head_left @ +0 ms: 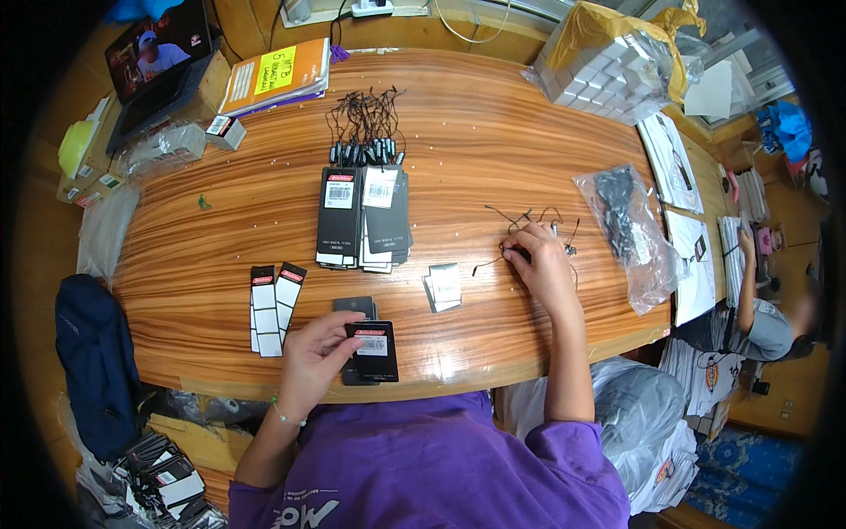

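Near the front edge of the table, my left hand (315, 360) pinches a black hang tag (377, 363) with a white label and a red mark on it. Under that tag lie more black tags (352, 306). Farther right, my right hand (545, 267) has its fingers closed on the black hang-tag strings (529, 215), a small loose heap on the wood. Between the hands sits a little stack of white labels (446, 286). Beyond my left hand, piles of finished tags (338, 216) lie with their black strings (366, 119) spread away from me.
Long label strips (264, 315) lie at the left. A clear plastic bag (627, 234) with black strings rests at the right. At the back stand a laptop (159, 66), folders (278, 78) and a bag of white boxes (599, 66). Another person (765, 326) is at the far right.
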### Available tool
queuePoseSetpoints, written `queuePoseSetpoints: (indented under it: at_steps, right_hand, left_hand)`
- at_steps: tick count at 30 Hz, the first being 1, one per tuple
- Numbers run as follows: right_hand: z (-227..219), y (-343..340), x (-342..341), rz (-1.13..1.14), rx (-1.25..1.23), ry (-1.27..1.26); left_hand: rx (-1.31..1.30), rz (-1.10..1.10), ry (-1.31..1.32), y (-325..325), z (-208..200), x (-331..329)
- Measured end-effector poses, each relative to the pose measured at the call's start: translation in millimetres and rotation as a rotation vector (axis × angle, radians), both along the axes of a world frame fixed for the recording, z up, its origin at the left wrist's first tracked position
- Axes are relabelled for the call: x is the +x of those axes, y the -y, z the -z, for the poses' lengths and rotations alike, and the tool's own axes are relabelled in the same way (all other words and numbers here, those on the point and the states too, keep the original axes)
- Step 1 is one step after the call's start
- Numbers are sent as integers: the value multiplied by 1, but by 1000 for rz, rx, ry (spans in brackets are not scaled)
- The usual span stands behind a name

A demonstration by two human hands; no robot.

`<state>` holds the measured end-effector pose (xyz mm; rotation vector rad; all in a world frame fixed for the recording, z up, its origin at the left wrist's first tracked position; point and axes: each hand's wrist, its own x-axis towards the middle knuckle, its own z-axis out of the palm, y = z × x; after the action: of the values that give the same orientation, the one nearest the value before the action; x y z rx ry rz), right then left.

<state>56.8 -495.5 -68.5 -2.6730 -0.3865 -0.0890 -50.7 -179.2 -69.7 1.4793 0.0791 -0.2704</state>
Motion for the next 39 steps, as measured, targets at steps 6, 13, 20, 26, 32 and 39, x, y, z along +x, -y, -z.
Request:
queuePoseSetpoints:
  at_steps: [6,13,20,26,32,39]
  right_hand:
    - [-1,7,5,45,253,-35]
    - [-27,31,-5,175,1250,-198]
    - [-48,17,-26,52,1106,-350]
    - [-63,-64,-47,-294,768,-509]
    - [-52,-46,-40,-276,1293,-742]
    - [-33,-41,-40,-365,1974,-715]
  left_hand:
    - [7,-4,28,3,-3,0]
    - [60,155,73,5,-15,9]
    - [78,342,225,20,-34,23]
    - [147,387,486,48,-33,37]
    - [172,335,249,25,-39,32]
    - [51,293,108,11,-34,27]
